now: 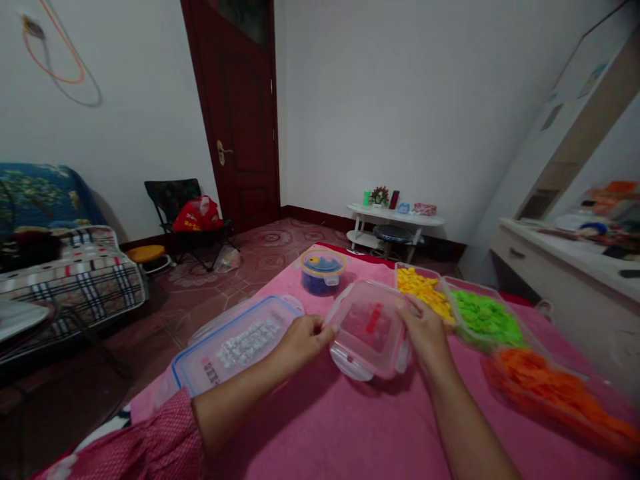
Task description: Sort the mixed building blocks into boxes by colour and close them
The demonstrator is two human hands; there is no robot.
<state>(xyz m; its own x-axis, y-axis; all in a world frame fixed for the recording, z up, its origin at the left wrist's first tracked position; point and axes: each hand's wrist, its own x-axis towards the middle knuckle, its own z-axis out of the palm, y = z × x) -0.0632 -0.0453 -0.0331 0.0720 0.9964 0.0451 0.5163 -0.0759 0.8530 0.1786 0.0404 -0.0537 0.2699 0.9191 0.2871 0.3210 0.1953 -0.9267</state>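
Observation:
A square clear food container [369, 327] with a pink-rimmed lid and red print is between my hands, over the pink cloth [320, 420]. My left hand [305, 340] grips its left edge with thumb and fingers. At its right edge my right hand [423, 327] holds on, with the thumb near the lid's corner. The side clips hang outward at the front. Left of it lies a large blue-rimmed lidded container [240, 343] with white pieces inside. Behind stands a round container [323, 272] with a yellow-rimmed lid and dark blue contents.
On the right stand open containers of yellow pieces [425, 291], green pieces [485, 317] and orange pieces [555, 390]. Farther back are a white side table [395, 215], a folding chair [173, 193] with a red bag, and a plaid-covered sofa [85, 267]. A counter [565, 253] borders the right.

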